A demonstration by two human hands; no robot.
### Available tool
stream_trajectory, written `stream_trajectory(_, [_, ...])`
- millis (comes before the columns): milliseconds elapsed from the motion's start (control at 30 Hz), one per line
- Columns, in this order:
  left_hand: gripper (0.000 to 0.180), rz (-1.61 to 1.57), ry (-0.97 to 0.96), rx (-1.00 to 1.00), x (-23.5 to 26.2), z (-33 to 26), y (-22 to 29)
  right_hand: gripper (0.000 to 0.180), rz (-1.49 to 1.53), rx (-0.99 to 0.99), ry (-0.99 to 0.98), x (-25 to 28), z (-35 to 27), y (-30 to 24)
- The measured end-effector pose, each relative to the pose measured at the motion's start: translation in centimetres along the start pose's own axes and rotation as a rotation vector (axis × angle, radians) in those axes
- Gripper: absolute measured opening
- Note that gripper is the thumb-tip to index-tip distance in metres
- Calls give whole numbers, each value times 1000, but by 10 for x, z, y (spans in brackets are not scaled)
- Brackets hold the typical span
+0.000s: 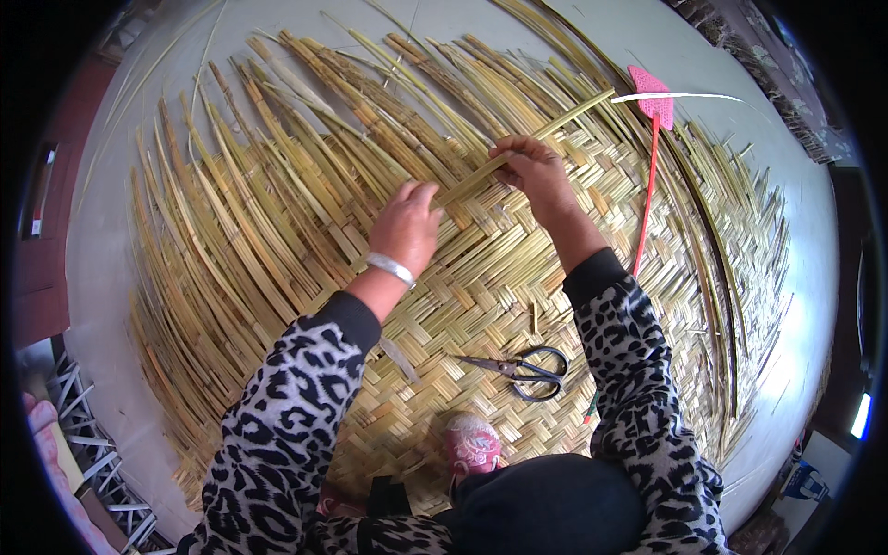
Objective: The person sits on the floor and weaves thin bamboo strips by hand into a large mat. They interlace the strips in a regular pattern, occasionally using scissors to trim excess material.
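Yellow-brown long, flat plant strips (231, 217) stick out loose at the left of the big yellow woven mat (490, 324), which lies on the shiny grey floor (100, 268). Next comes the left hand (407, 227), with a wide silver bracelet (390, 268) on its wrist. Its fingers bend down by the end of one flat green-yellow strip (578, 113), but I cannot tell if they pinch it. Metal scissors with black loop handles (507, 367) rest on the mat, nearer the feet. The right hand (535, 171) pinches the green-yellow strip above the mat. Farther right is a pink fly swatter with a thin red handle (653, 100).
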State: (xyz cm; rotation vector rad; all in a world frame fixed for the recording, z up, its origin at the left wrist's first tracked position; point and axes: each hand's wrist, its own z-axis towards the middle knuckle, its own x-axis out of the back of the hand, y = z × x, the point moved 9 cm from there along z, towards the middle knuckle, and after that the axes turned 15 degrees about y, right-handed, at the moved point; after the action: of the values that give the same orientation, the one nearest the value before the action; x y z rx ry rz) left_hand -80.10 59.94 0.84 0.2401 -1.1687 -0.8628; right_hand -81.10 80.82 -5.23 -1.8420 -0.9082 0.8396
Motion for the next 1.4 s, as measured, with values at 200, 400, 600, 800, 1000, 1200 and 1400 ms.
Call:
stream_trajectory(200, [29,45,-212,278,-56,25,-6,13,209,-107,-153,0,5,-29])
stream_trajectory(400, [29,-25,-65,372,-49,34,-17,16,-331,210,-326,-58,35,-44])
stream_trajectory(600, [30,-123,19,663,-47,21,-43,23,-978,567,-172,-82,53,-43])
stream_trajectory(800, [36,-15,-137,476,-51,28,-16,23,-844,448,-197,-53,56,-40])
stream_trajectory(1000, [29,54,-151,485,-51,35,-18,22,-769,364,-360,-41,42,-28])
stream_trajectory(1200, [31,-25,69,462,-37,31,-22,22,-1067,576,-293,-52,42,-27])
stream_trajectory(1400, [30,-63,48,540,-31,25,-24,33,-1364,700,-213,-64,43,-32])
